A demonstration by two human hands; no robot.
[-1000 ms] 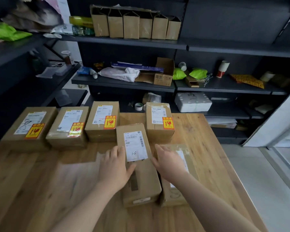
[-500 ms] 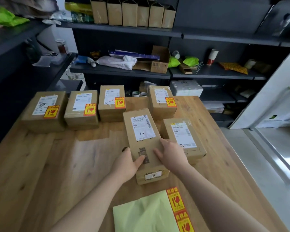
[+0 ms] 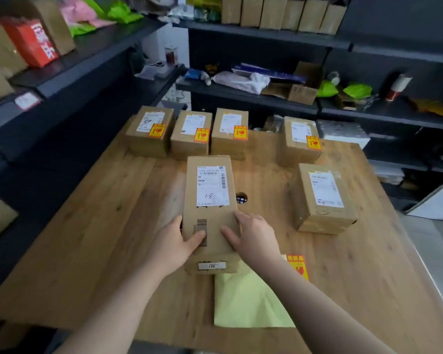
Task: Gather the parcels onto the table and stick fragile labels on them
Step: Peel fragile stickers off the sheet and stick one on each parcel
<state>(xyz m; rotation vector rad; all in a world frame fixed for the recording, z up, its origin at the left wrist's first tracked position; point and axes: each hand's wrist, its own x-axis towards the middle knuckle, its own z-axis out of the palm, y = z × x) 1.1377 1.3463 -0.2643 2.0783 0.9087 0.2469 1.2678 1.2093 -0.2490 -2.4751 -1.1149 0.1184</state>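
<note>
A long cardboard parcel (image 3: 210, 200) with a white shipping label lies in the middle of the wooden table (image 3: 92, 226). My left hand (image 3: 175, 242) and my right hand (image 3: 253, 233) grip its near end from both sides. A second unlabelled parcel (image 3: 322, 198) sits to the right. Several parcels with yellow-and-red fragile labels stand along the far edge, among them one at the left (image 3: 150, 131) and one at the right (image 3: 301, 139). A pale yellow sheet of fragile labels (image 3: 246, 302) lies under my right forearm, its near edge touching the long parcel.
Dark shelving surrounds the table on the left and behind, holding paper bags (image 3: 281, 11), a red box (image 3: 33, 42), green pouches and an open carton (image 3: 302, 90). A round cable hole (image 3: 241, 198) is in the tabletop beside the long parcel. The floor lies to the right.
The long parcel has been pulled away from the right-hand parcel towards the table's middle and near edge, with both hands sliding down to its near end. The label sheet has come into view.
</note>
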